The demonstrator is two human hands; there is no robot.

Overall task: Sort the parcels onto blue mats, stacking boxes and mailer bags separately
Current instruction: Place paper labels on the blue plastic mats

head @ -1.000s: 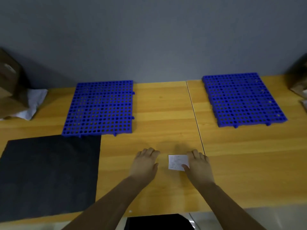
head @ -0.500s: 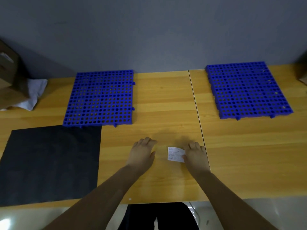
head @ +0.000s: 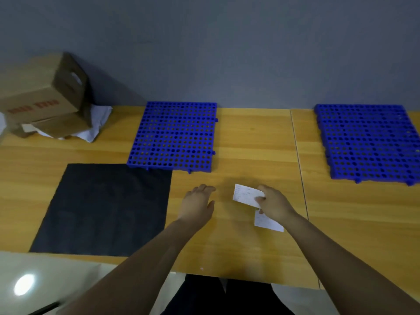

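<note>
We see a bench (head: 250,142) of glossy yellow wood, its long grain running side to side and a thin seam dividing it into two panels. On it lie two square blue mats of rigid plastic, each a grid pierced with round holes and edged with small tabs: the left mat (head: 175,137) sits against the grey wall, and the right mat (head: 368,142) lies beyond the seam, partly cut off by the frame edge. A matte black sheet (head: 106,208), flat and rectangular, touches the left mat's near edge. The parcels stand at the far left corner of the bench, beside the left mat and not on it. There, a large cardboard box (head: 43,92) with blurred red lettering and a hand slot rests tilted on a smaller cardboard box (head: 56,127), and under both is a crumpled white bundle (head: 95,123), bag or cloth we cannot tell. Near the bench's front, the left hand (head: 197,206) lies palm down with its fingers straight and released. The right hand (head: 275,204) grasps a small printed paper slip (head: 246,194) between thumb and fingers, its free end lifted. A second white slip (head: 268,222) lies flat under that wrist.
</note>
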